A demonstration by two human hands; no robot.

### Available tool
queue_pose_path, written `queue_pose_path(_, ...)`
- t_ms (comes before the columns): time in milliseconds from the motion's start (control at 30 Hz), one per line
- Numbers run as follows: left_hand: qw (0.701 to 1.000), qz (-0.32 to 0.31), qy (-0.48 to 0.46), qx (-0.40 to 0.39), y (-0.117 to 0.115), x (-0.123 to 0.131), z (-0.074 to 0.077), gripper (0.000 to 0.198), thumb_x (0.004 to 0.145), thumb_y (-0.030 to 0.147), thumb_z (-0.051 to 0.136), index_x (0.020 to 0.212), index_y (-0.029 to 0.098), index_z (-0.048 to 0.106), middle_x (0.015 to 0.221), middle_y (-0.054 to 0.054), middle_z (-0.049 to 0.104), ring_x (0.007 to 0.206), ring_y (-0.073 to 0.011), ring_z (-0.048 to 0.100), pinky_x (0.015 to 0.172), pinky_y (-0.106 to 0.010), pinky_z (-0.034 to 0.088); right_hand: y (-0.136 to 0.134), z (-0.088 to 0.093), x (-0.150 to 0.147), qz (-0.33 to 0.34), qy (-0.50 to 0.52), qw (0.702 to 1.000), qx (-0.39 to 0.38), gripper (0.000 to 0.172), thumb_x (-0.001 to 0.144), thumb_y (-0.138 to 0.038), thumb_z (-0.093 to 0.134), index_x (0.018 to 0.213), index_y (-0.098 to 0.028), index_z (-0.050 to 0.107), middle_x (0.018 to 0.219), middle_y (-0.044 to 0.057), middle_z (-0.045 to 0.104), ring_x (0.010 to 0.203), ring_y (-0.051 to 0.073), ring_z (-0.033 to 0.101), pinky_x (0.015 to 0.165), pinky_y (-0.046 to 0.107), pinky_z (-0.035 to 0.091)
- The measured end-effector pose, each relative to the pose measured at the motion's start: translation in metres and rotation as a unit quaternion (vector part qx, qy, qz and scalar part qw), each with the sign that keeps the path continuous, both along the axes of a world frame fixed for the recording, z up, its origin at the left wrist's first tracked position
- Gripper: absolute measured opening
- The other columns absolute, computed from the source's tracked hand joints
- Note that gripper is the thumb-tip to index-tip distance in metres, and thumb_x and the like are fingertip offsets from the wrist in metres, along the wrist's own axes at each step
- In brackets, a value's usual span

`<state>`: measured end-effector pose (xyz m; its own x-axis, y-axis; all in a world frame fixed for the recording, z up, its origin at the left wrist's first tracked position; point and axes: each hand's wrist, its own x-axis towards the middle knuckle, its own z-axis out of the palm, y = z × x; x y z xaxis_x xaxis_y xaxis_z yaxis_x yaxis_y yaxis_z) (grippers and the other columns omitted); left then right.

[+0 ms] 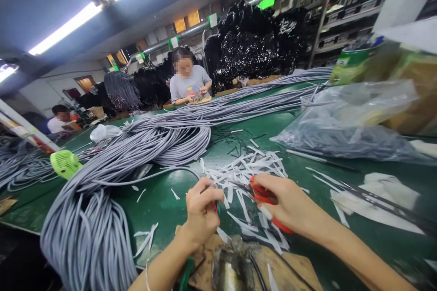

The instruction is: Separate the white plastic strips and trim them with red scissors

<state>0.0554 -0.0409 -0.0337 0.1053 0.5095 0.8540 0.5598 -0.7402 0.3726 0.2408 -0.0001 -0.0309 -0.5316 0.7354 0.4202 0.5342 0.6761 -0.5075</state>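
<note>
My left hand (204, 209) is closed around the end of a grey cable (182, 169), where bits of red and green wire show by the fingers. In my right hand (290, 200) are scissors (262, 193) with red handles, their blades pointing left toward the cable end. A pile of white strips (251, 163) lies just beyond both hands. The cable runs back to a thick bundle of grey cables (90, 232) that hangs over the near table edge at the left. Below my hands, a metal fixture (232, 268) is mounted on a wooden board (290, 268).
On the green table (160, 191) rest a clear plastic bag (344, 122) of grey pieces, a long dark metal tool (385, 204) over a white cloth, and a light green fan (64, 163). A co-worker (189, 82) sits across the table; another person is far left.
</note>
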Motion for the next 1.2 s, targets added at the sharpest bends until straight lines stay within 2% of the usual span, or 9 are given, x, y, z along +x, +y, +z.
queue_pose_path(233, 0.999, 0.001, 0.050, -0.008, -0.001, -0.002, -0.001, 0.026, 0.062, -0.002, 0.037, 0.061, 0.018, 0.054, 0.064, 0.000, 0.044, 0.053, -0.0086, 0.040, 0.048, -0.020, 0.029, -0.006, 0.007, -0.004, 0.012, 0.030, 0.999, 0.006, 0.019, 0.077, -0.029, 0.054, 0.066, -0.020, 0.041, 0.066, 0.001, 0.051, 0.058, 0.013, 0.046, 0.052, 0.024, 0.037)
queue_pose_path(433, 0.991, -0.021, 0.129, -0.010, -0.002, 0.002, -0.001, 0.028, 0.064, 0.000, 0.038, 0.061, 0.018, 0.059, 0.065, -0.001, 0.046, 0.051, -0.0082, 0.039, 0.045, -0.020, 0.028, -0.010, 0.007, -0.007, 0.021, 0.031, 0.999, 0.030, 0.018, 0.076, -0.030, 0.056, 0.064, -0.018, 0.048, 0.065, 0.001, 0.052, 0.058, 0.013, 0.047, 0.052, 0.023, 0.037)
queue_pose_path(667, 0.990, -0.044, 0.134, -0.029, -0.002, 0.002, -0.004, 0.029, 0.069, 0.001, 0.038, 0.064, 0.018, 0.060, 0.064, -0.001, 0.047, 0.051, -0.0079, 0.040, 0.046, -0.020, 0.030, -0.007, 0.001, -0.005, -0.015, 0.044, 0.996, 0.072, 0.034, 0.075, -0.031, 0.054, 0.050, -0.019, 0.034, 0.048, -0.005, 0.035, 0.044, 0.008, 0.030, 0.044, 0.022, 0.024)
queue_pose_path(767, 0.994, -0.054, 0.076, -0.058, -0.003, 0.003, -0.006, 0.029, 0.076, 0.004, 0.039, 0.082, 0.019, 0.062, 0.068, -0.002, 0.055, 0.056, -0.0096, 0.048, 0.051, -0.020, 0.038, -0.007, 0.003, -0.004, -0.059, 0.129, 0.990, 0.018, 0.043, 0.077, -0.037, 0.052, 0.046, -0.019, 0.027, 0.044, -0.006, 0.028, 0.043, 0.008, 0.027, 0.043, 0.022, 0.024)
queue_pose_path(867, 0.986, -0.032, -0.030, -0.164, -0.003, 0.006, -0.005, 0.026, 0.083, 0.013, 0.042, 0.103, 0.017, 0.059, 0.069, -0.002, 0.059, 0.056, -0.0095, 0.052, 0.050, -0.019, 0.041, -0.010, 0.008, -0.007, -0.032, 0.214, 0.972, -0.096, 0.035, 0.071, -0.043, 0.060, 0.053, -0.019, 0.043, 0.050, -0.004, 0.042, 0.048, 0.010, 0.039, 0.047, 0.022, 0.033)
queue_pose_path(933, 0.970, -0.026, -0.077, -0.230, -0.002, 0.008, -0.003, 0.022, 0.084, 0.019, 0.046, 0.099, 0.016, 0.062, 0.066, -0.002, 0.060, 0.052, -0.0091, 0.052, 0.045, -0.018, 0.041, -0.013, 0.010, -0.011, 0.011, 0.266, 0.951, -0.156, 0.031, 0.065, -0.045, 0.066, 0.062, -0.018, 0.052, 0.058, -0.001, 0.052, 0.055, 0.012, 0.048, 0.053, 0.023, 0.040)
queue_pose_path(1000, 0.962, -0.035, -0.099, -0.250, -0.001, 0.009, -0.002, 0.018, 0.082, 0.022, 0.051, 0.090, 0.015, 0.065, 0.065, -0.003, 0.062, 0.050, -0.0097, 0.054, 0.045, -0.019, 0.043, -0.016, 0.010, -0.016, 0.009, 0.331, 0.926, -0.182, 0.034, 0.063, -0.047, 0.068, 0.060, -0.017, 0.052, 0.062, 0.001, 0.056, 0.058, 0.013, 0.051, 0.056, 0.024, 0.043)
queue_pose_path(1100, 0.971, -0.033, -0.073, -0.223, -0.002, 0.011, -0.001, 0.013, 0.077, 0.018, 0.056, 0.082, 0.014, 0.067, 0.067, -0.004, 0.066, 0.055, -0.0119, 0.058, 0.052, -0.022, 0.048, -0.017, 0.008, -0.021, -0.045, 0.406, 0.892, -0.194, 0.038, 0.060, -0.049, 0.070, 0.054, -0.018, 0.048, 0.060, 0.001, 0.057, 0.055, 0.013, 0.052, 0.053, 0.024, 0.044)
queue_pose_path(1200, 0.984, -0.009, 0.008, -0.176, -0.004, 0.013, -0.002, 0.012, 0.074, 0.013, 0.057, 0.079, 0.015, 0.068, 0.067, -0.005, 0.067, 0.056, -0.0120, 0.058, 0.055, -0.022, 0.047, -0.016, 0.005, -0.021, -0.076, 0.407, 0.889, -0.196, 0.038, 0.057, -0.046, 0.072, 0.054, -0.018, 0.048, 0.058, 0.001, 0.057, 0.054, 0.013, 0.053, 0.052, 0.023, 0.045)
